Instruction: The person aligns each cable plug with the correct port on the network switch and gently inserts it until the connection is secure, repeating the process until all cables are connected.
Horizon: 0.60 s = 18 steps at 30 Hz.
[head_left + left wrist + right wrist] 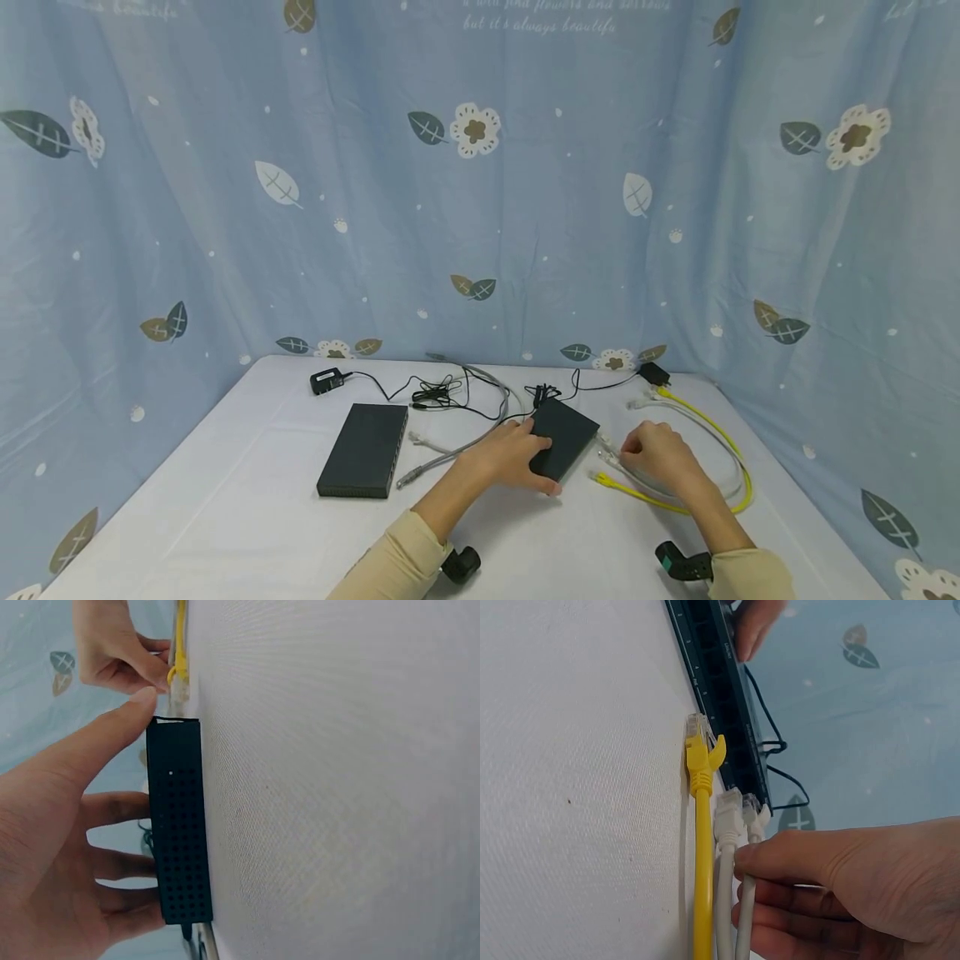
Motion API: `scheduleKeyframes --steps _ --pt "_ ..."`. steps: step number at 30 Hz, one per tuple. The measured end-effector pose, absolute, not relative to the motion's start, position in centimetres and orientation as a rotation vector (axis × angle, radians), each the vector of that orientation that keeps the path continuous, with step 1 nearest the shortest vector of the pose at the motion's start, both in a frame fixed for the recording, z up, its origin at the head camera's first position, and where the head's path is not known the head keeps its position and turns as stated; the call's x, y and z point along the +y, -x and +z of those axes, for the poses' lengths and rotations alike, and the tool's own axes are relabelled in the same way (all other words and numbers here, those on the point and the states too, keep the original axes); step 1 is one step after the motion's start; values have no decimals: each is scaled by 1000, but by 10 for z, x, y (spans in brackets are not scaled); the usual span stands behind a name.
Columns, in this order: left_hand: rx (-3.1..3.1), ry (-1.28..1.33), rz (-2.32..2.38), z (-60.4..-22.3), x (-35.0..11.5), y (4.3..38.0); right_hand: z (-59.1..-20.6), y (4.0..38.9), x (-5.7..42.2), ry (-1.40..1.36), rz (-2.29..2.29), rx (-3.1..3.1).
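A dark network switch (566, 437) lies angled on the white table, its row of ports facing right. My left hand (506, 458) rests on it with fingers spread over the top and the thumb at its near corner (156, 720). Just right of the ports, my right hand (663, 454) pinches a thin grey network cable (744, 915) between thumb and fingers, close behind its clear plug. That plug is outside the ports. Alongside it runs another light grey cable (725, 900). A yellow network cable (703, 862) lies beside them, its plug near the switch.
A second dark switch (363, 450) lies to the left. Between the switches curves a grey cable (461, 450). Black power adapters (327, 381) (654, 373) sit at the back left and back right, with thin black cords. A patterned blue curtain (480, 208) hangs behind the table.
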<state>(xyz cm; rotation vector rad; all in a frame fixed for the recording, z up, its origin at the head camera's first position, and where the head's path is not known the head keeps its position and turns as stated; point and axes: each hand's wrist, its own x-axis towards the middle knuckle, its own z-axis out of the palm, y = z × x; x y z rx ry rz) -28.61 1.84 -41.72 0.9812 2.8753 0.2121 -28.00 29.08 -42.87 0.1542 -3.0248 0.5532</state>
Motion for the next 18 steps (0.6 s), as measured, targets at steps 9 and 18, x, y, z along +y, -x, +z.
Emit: scheduleKeyframes --steps 9,18 --pt "2923 -1005 130 -417 23 284 -429 278 289 -167 549 -3033" --pt "2974 -1032 78 -420 26 285 -430 278 288 -110 578 -3014"
